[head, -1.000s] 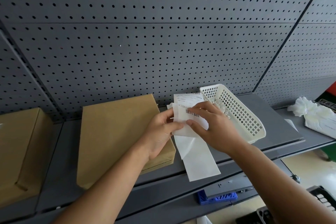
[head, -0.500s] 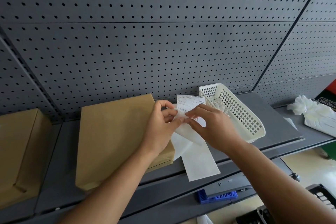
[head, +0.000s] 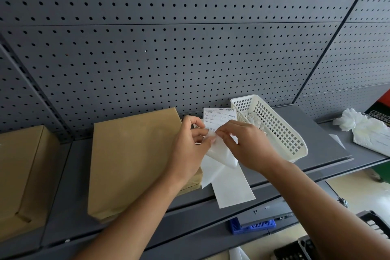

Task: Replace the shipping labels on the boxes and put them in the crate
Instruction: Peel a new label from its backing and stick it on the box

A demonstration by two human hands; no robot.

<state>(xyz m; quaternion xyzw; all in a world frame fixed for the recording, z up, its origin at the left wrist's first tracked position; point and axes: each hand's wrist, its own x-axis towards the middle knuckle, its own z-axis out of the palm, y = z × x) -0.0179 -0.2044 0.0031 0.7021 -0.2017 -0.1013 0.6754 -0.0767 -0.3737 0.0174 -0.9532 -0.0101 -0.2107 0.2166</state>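
Observation:
A flat brown cardboard box (head: 135, 160) lies on the grey shelf (head: 320, 143) in the middle. Just right of it I hold a white shipping label (head: 217, 117) with a barcode, printed side up. My left hand (head: 190, 143) pinches the label's lower edge. My right hand (head: 244, 143) pinches the glossy backing sheet (head: 221, 154), which curls down and away from the label. Another white backing strip (head: 232, 188) lies on the shelf under my hands. A second brown box (head: 21, 175) sits at the far left.
A white plastic basket (head: 280, 131) holding crumpled backing paper stands right of my hands. Crumpled white paper and a plastic bag (head: 363, 129) lie on the far right shelf. A grey pegboard wall (head: 190, 38) rises behind. A blue part (head: 251, 226) and a black crate edge (head: 375, 224) show below.
The label has risen higher above the backing and more of the backing has peeled off and curled down. Both hands shifted slightly up.

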